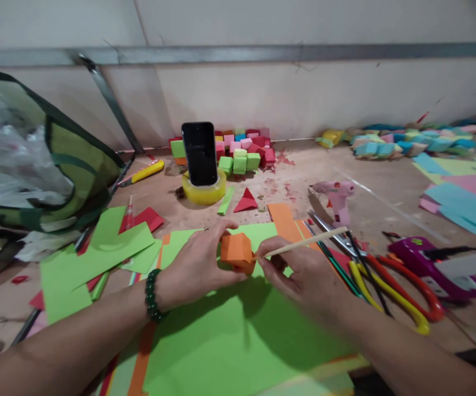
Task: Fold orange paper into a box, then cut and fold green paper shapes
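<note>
My left hand [198, 261], with a dark green bead bracelet on its wrist, grips a small orange paper cube [236, 249] between thumb and fingers. From the right, my right hand [293, 269] pinches a thin wooden stick [304, 242]. One end of the stick meets the cube's right side; whether it goes inside is hidden by my fingertips. The other end points up to the right. Both hands are just above green paper sheets [238, 341], which lie over orange and other coloured sheets.
Behind stands a phone [200, 154] in a yellow tape roll [204, 190], near piled paper cubes [246, 154]. On the right are a pink glue gun [337, 198], scissors [403, 286] and a purple power strip [431, 264]. A yellow cutter [147, 171] and green bag [81, 148] are left.
</note>
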### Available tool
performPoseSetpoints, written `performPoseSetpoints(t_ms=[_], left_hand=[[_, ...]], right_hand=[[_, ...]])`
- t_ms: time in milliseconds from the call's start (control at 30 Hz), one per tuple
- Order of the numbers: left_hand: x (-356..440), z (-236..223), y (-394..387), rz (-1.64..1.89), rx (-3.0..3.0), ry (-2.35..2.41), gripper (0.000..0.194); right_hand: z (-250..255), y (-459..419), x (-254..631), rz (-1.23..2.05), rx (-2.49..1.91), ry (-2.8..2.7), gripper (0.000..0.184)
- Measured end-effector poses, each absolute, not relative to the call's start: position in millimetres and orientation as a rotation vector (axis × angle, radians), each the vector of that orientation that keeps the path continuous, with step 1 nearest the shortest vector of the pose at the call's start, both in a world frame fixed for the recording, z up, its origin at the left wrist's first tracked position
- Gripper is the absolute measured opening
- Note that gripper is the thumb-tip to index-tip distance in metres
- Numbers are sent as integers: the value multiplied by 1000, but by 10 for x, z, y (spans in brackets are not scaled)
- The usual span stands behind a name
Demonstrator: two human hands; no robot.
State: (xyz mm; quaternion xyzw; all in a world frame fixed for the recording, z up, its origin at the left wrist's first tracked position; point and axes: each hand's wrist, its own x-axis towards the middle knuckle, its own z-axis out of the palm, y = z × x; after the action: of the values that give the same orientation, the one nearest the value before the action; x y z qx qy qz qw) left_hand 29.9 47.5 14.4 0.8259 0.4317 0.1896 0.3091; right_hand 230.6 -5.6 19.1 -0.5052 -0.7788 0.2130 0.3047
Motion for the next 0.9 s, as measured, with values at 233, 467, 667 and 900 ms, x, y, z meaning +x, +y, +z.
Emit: performPoseSetpoints(t_ms=[233, 467, 667, 900], left_hand=[[340, 71, 431, 499, 2098, 1106, 48], [334, 59, 433, 511, 2126, 1110, 45], [338, 69, 427, 515, 2141, 1112, 43], [330, 30, 442, 514, 2152, 1134, 50]], right_hand=[[216, -62, 2325, 558, -1317, -1992, 8], [218, -49, 2351, 581, -1341, -2000, 9], [245, -55, 2383, 584, -1376, -2004, 8], [197, -30, 2327, 693, -1401, -1930, 6]])
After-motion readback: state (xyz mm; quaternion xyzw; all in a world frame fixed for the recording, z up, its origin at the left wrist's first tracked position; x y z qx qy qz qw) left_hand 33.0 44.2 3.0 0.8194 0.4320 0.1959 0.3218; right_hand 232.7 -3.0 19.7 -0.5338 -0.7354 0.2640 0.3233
